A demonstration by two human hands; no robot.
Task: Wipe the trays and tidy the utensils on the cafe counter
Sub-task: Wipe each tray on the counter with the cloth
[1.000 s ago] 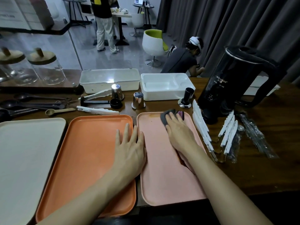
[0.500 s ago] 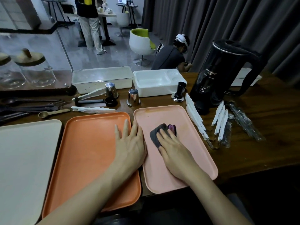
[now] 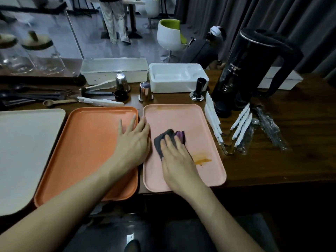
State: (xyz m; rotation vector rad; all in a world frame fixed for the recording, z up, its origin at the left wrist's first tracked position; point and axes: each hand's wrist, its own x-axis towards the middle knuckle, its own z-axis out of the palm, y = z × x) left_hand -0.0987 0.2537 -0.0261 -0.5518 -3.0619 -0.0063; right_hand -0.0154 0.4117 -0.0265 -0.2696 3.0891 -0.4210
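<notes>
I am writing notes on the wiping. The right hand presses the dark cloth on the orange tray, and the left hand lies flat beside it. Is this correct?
Not quite. In the head view the right hand presses the cloth on the pink tray, not the orange tray. The left hand does lie flat beside it, across both trays' edges.

Dark grey curtains (image 3: pixel 272 20) hang behind a white-and-green chair (image 3: pixel 170 38) on grey floor (image 3: pixel 87 33).

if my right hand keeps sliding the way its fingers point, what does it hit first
Probably the far rim of the pink tray. The right hand presses the cloth and points up the tray. Past the rim stands a small metal cup, though depth is hard to judge.
</notes>
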